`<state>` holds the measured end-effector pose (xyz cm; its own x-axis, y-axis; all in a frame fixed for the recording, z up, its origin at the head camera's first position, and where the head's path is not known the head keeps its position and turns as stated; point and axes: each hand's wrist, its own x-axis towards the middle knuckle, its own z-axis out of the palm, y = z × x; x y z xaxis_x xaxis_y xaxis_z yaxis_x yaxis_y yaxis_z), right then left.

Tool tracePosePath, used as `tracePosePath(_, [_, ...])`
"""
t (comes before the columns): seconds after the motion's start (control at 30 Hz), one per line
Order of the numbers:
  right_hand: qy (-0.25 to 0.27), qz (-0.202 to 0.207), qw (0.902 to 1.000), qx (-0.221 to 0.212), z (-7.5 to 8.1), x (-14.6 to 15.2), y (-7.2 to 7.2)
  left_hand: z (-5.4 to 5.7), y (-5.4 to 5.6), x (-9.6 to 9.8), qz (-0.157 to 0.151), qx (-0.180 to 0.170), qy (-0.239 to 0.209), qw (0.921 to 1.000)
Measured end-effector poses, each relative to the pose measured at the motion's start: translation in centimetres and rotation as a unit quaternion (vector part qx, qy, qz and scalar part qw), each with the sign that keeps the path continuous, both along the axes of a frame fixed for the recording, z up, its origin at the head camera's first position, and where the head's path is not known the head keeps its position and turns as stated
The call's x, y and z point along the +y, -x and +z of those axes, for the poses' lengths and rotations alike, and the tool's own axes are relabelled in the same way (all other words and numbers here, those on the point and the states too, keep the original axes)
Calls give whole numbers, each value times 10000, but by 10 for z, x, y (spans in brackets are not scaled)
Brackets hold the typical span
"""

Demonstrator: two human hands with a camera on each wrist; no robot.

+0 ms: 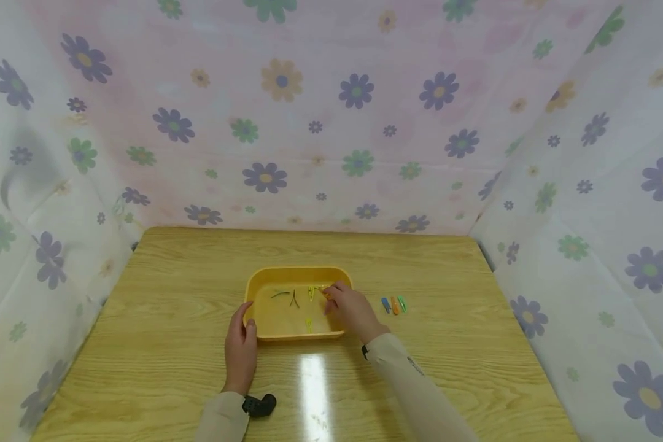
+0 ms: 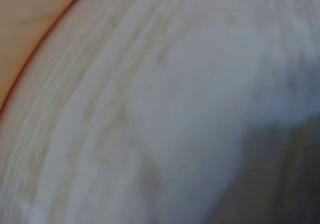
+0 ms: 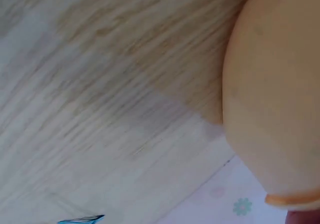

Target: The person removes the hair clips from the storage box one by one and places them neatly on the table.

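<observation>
A shallow yellow tray [image 1: 295, 336] lies on the table in the head view, with several small hair clips inside. Two dark green clips, one of them a V-shaped clip [image 1: 294, 299], lie toward its left and middle. A yellow clip [image 1: 311, 293] is near the right fingers, and another yellow clip [image 1: 309, 325] lies by the front wall. My left hand [image 1: 240, 350] grips the tray's left front rim. Over the tray's right side, my right hand [image 1: 353, 310] pinches a small orange-yellow hair clip [image 1: 328, 296] at its fingertips, mostly hidden by the fingers.
Right of the tray, a blue clip [image 1: 386, 305], an orange clip [image 1: 395, 306] and a green clip [image 1: 402, 304] lie side by side on the wooden table [image 1: 447, 356]. Flower-printed cloth [image 1: 320, 141] encloses the back and both sides.
</observation>
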<state>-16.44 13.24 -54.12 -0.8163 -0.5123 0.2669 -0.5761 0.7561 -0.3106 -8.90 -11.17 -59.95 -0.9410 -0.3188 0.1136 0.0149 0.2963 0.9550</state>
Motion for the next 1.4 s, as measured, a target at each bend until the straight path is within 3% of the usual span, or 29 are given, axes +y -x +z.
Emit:
tracePosePath(0.27, [-1191,-72,9928,17,-11,-8,2,-5,-3,-3,236,-32,-22,9997])
tracePosePath(0.43, [-1566,-68,9875,139,-11,-15,4,-5,-3,-7,224,102,-17,9997])
tracePosePath(0.6, [-1892,53,9819,38,-12,-16,3,-4,-6,-5,223,-15,-49,9997])
tracePosePath(0.83, [-1695,-174,9850,269,-16,-14,7,-4,-4,-1,206,65,-163,9996])
tracePosePath(1.2, [-1431,-322,9891,122,-13,-18,10,-3,-1,-3,216,8,-93,9997])
tracePosePath(1.4, [-845,-374,9957,58,-16,-16,13,-5,3,-3,219,87,-2,9997])
